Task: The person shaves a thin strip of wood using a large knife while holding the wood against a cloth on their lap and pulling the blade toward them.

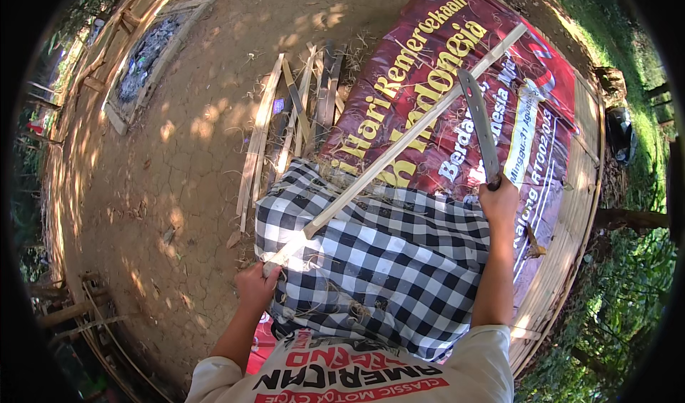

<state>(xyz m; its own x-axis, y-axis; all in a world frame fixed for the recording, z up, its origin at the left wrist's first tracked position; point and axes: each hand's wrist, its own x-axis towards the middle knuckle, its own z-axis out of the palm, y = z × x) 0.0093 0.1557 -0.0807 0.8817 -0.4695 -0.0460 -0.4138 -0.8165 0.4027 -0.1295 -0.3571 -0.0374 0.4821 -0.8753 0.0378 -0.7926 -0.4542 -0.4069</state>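
Observation:
My left hand [255, 287] is closed around the near end of a long, pale bamboo strip [414, 132]. The strip slants away to the upper right, over a black-and-white checkered cloth [389, 260] spread across my lap and then over a red printed banner [371, 96]. A node shows partway along it, near the cloth's left side. In my right hand [499, 202] is the dark handle of a machete [482, 125]. Its long grey blade points up and away, the tip close beside the strip's far half. Thin curled shavings lie on the cloth.
Several split strips [262, 135] lie on the dirt ground left of the banner, with shavings scattered around them. A bamboo slat platform [567, 217] runs along the right, under the banner. At the far left, a wooden frame [182, 7] surrounds grey ash. Greenery borders the right side.

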